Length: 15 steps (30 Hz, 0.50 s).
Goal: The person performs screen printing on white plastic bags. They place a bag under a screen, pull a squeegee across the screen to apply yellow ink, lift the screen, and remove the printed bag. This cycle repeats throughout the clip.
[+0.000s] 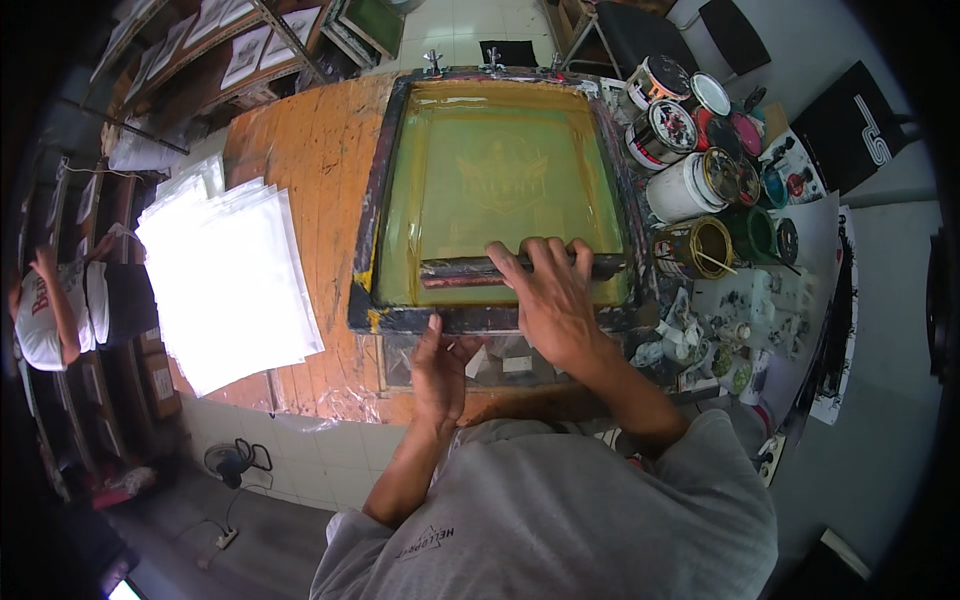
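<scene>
A screen printing frame (450,320) with a dark, paint-stained border lies on the wooden table in front of me. Its green mesh (430,190) carries a faint winged emblem with lettering, and yellowish ink streaks run along the inner sides. Across the near part of the mesh rests a long squeegee (455,272), dark with a reddish lower edge. My right hand (555,305) is closed over its middle, fingers over the far side. At the frame's near edge my left hand (438,372) grips the border, thumb on top; its other fingers are partly hidden.
Stacked white sheets (225,280) lie left on the wooden table (335,150). Several paint cans (690,190) crowd the right side, near an open ink can with a stick (705,250). Clamps (492,60) stand behind the frame. Another person (60,310) stands by shelves at far left.
</scene>
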Motion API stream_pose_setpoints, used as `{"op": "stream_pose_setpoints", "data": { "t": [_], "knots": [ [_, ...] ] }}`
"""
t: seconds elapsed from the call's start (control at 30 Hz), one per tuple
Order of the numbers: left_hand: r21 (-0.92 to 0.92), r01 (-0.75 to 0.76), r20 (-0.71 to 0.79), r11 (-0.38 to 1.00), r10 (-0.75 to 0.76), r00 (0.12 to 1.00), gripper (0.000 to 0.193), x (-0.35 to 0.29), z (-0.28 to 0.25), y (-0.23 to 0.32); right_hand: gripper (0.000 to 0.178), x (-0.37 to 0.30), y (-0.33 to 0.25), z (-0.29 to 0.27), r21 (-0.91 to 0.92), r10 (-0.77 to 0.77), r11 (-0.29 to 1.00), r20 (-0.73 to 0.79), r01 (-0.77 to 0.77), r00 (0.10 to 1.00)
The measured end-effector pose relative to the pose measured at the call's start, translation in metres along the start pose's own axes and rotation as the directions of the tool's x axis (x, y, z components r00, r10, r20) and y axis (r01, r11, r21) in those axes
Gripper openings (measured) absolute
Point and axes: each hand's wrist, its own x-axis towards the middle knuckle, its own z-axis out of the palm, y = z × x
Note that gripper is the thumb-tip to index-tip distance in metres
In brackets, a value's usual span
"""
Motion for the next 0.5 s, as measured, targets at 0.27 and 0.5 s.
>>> {"op": "stream_pose_setpoints", "data": {
  "t": [0.27,0.5],
  "knots": [
    [-0.063,-0.422,0.407,0.904,0.409,0.817,0.020,0.034,0.089,0.084,0.057,0.098,0.013,-0.100,-0.148,-0.071,0.988,-0.256,0.033,0.964],
    [0.762,-0.478,0.217,0.437,0.522,0.825,0.030,0.235,0.068,0.081,0.053,0.192,0.044,-0.167,0.222,0.089,0.968,0.132,-0.117,0.987]
  ]
}}
